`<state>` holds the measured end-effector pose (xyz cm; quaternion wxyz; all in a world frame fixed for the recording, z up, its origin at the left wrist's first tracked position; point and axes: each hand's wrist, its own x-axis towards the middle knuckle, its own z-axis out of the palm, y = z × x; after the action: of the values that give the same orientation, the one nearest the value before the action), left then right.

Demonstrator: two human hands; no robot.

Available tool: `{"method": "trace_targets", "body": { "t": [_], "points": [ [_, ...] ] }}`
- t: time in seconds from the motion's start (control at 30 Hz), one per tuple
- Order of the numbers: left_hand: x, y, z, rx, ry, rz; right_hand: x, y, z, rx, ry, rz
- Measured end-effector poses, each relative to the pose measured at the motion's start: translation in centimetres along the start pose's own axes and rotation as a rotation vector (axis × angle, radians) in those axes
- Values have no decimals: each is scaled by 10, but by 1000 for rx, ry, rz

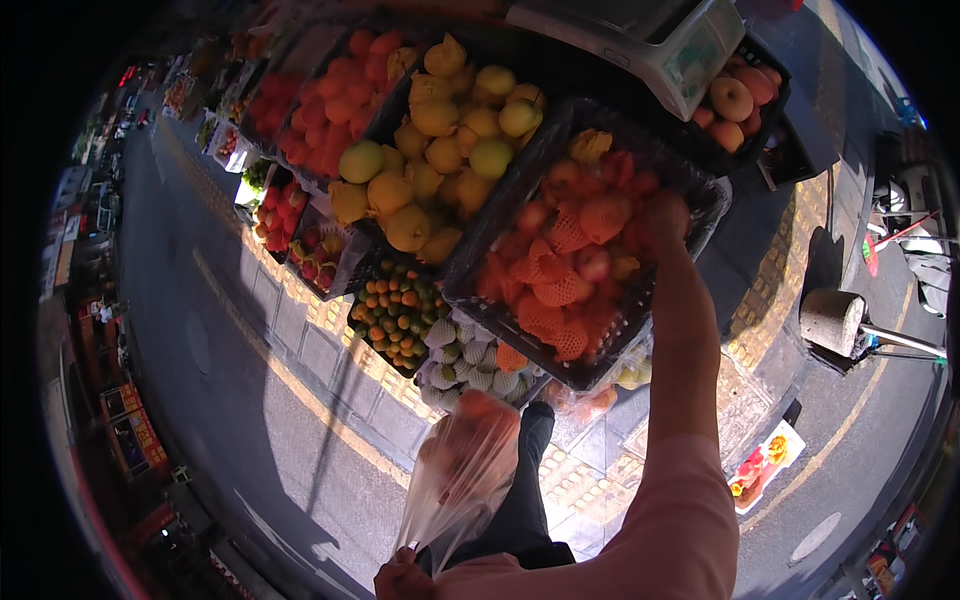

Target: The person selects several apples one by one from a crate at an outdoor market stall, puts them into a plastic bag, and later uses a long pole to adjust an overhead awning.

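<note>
My left hand (403, 577) is closed round the gathered top of a clear plastic bag (440, 510) at the lower edge. Reddish round fruit (475, 425) bulges inside the bag, which hangs in front of my dark trouser leg. My right arm reaches forward into a black crate (577, 372) of red fruit in foam nets (605, 218). At the crate's right inner side, my right hand (665, 218) is among the fruit, in shade. Its fingers are hidden, so whether they grip a piece cannot be seen.
Left of the crate lie yellow fruit (435, 117) and more reddish fruit (335, 105). Small orange fruit (385, 310) and pale netted fruit (470, 360) sit lower. A white scale (650, 45) stands behind, beside apples (732, 98). A dustpan (833, 322) is on the pavement at right.
</note>
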<state>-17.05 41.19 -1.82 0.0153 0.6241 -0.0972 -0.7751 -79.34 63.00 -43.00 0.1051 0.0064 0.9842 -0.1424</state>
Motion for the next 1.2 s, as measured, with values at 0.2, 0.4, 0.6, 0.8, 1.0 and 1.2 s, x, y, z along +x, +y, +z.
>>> {"method": "trace_targets", "body": {
  "t": [0.2,0.4,0.6,0.8,1.0,1.2],
  "points": [
    [7,-3,1,49,183,46,13,-14,8,-406,-66,45],
    [21,-1,-16,-35,109,28,7,-23,4,-661,-202,-50],
    [28,2,-18,-51,-3,45,-21,-34,-20,-294,-90,116],
    [13,9,-28,-41,6,6,-98,-76,-76,281,434,-18],
    [-2,11,-45,-23,-148,-39,-190,-117,-154,748,679,-501],
    [-22,12,-64,-13,-65,-21,-259,-145,-222,958,645,-642]
  ]
}}
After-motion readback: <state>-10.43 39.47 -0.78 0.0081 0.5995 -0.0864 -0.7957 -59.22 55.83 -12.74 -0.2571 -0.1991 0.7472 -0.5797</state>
